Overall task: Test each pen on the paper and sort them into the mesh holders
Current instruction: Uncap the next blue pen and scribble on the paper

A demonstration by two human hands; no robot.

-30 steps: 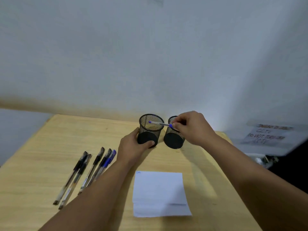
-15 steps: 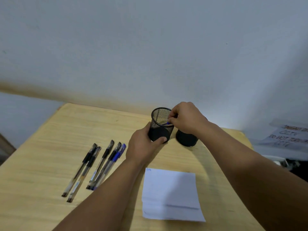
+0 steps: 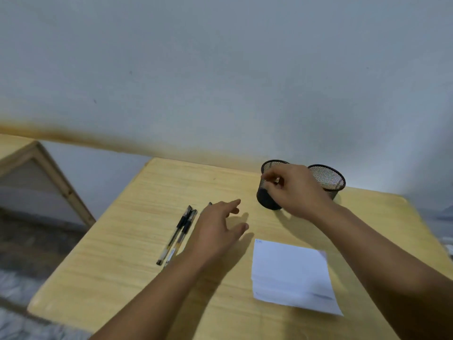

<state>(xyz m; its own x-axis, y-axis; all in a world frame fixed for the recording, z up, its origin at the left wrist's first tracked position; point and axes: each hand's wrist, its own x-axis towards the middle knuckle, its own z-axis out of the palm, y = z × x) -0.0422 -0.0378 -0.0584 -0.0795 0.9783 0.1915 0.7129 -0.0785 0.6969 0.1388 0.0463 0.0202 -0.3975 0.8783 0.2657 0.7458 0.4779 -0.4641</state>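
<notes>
Two black mesh holders stand at the back of the wooden table [image 3: 137,253]: the left holder [image 3: 266,201] and the right holder [image 3: 329,179]. My right hand [image 3: 297,192] hovers over the left holder's rim with loosely curled fingers, and no pen shows in them. My left hand [image 3: 217,229] is spread flat just above the row of pens. Two black pens [image 3: 180,233] lie uncovered to its left, and another pen's tip [image 3: 210,204] pokes out behind the hand. The remaining pens are hidden beneath it. The white paper [image 3: 289,273] lies at front right with a small blue mark at its top left corner.
A grey wall rises directly behind the table. A wooden frame [image 3: 52,177] leans at the left, beyond the table's left edge, over a dark floor. The table's front left corner sits near the lower left of the view.
My left hand let go of the left holder and moved left over the pens. The blue pen that my right hand held over that holder is gone from sight. The view swung left.
</notes>
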